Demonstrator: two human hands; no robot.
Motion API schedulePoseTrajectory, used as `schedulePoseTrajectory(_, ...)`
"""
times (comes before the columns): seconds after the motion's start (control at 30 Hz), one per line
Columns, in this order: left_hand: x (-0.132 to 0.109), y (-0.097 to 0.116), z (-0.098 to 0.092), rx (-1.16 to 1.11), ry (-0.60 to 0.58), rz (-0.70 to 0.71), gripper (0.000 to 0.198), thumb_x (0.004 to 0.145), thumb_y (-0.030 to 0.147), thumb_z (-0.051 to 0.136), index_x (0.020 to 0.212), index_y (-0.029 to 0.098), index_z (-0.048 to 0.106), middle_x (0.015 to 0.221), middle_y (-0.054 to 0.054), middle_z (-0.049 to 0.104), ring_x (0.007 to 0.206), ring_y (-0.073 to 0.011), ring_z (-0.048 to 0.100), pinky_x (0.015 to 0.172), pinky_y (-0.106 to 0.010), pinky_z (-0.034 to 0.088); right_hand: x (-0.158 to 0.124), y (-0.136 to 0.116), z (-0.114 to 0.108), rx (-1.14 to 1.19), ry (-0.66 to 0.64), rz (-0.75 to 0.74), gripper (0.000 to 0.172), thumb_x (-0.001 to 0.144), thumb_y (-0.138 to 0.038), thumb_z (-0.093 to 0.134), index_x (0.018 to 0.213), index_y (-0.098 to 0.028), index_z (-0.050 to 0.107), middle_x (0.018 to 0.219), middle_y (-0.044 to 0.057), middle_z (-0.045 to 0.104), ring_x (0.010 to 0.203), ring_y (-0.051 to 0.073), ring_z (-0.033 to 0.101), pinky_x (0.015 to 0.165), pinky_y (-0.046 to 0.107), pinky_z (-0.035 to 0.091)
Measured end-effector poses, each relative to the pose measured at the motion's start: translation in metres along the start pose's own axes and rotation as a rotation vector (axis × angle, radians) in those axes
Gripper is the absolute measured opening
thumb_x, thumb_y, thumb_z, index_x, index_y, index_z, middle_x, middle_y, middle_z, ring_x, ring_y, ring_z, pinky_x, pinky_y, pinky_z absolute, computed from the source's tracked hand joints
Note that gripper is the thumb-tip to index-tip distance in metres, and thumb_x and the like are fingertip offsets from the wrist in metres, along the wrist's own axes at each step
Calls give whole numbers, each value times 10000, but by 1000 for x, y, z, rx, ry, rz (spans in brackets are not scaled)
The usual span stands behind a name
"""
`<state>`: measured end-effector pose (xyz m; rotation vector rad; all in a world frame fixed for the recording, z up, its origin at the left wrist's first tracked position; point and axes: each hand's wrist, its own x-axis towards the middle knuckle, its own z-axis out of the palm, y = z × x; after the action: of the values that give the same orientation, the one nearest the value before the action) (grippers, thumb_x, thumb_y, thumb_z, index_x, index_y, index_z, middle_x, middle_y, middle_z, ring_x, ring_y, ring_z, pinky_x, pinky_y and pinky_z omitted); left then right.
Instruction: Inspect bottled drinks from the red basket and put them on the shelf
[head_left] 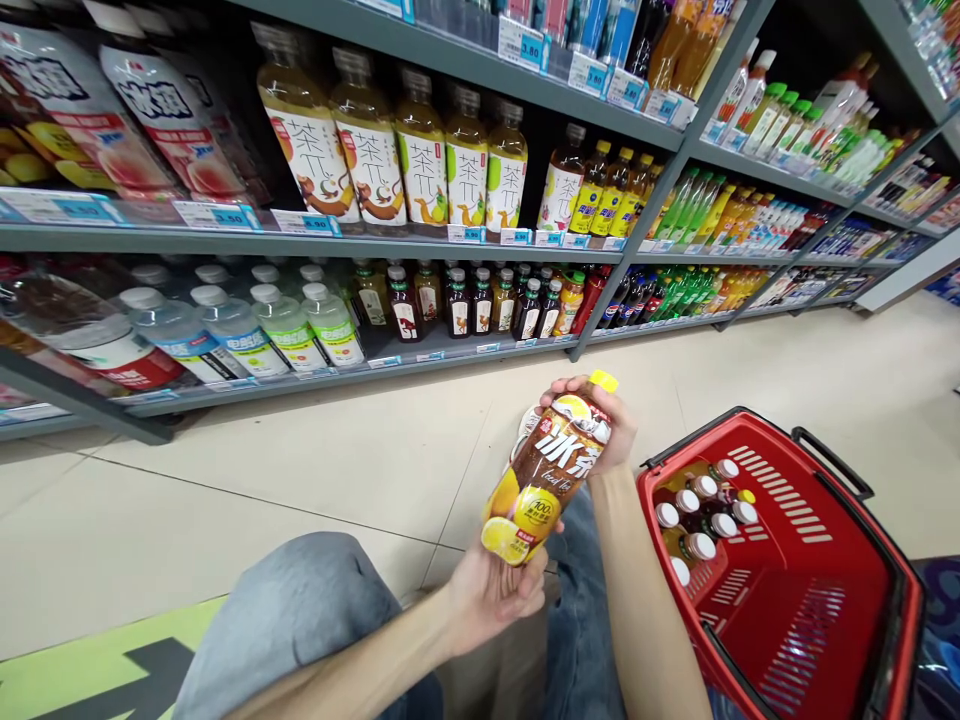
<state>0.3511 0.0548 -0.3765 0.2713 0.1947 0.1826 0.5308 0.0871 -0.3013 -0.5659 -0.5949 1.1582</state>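
Note:
I hold an iced tea bottle [551, 470] with a yellow cap and a brown label with lemons, tilted over my knees. My left hand [491, 590] cups its base from below, fingers closed round it. My right hand [600, 420] wraps its neck near the cap. To the right a red shopping basket [817, 610] stands on the floor, with several capped bottles [701, 515] upright at its near-left end.
Store shelves [300, 240] full of drink bottles run along the left and far side, with price tags on the edges. Pale tiled floor [315, 470] lies between the shelves and my knees. A green floor marking [97, 670] with a black arrow is at lower left.

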Motion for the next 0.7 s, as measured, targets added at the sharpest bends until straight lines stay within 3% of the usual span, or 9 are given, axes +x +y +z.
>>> schedulePoseTrajectory(0.37, 1, -13, -5, 80, 101, 3, 278, 869, 348, 660, 700, 130, 698, 359, 59, 322, 409, -93, 158, 501, -233, 195, 0, 0, 3, -25, -17, -21, 173, 753, -357, 691, 769, -185, 689, 803, 49, 704, 765, 204, 679, 723, 356, 570)
schedulePoseTrajectory(0.53, -3, -15, -5, 91, 85, -35, 358, 900, 270, 611, 558, 169, 578, 339, 78, 223, 404, -90, 102, 512, -227, 202, -1, -1, 2, -42, -90, -63, 199, 742, -403, 699, 730, -206, 681, 763, 43, 681, 738, 217, 654, 710, 401, 581)
schedulePoseTrajectory(0.7, -1, -16, -5, 106, 79, -42, 388, 908, 265, 612, 538, 156, 569, 347, 69, 261, 398, -75, 182, 519, -215, 259, 1, -1, -1, -9, -62, -112, 209, 714, -421, 697, 678, -232, 614, 672, 8, 599, 663, 207, 606, 720, 458, 592)
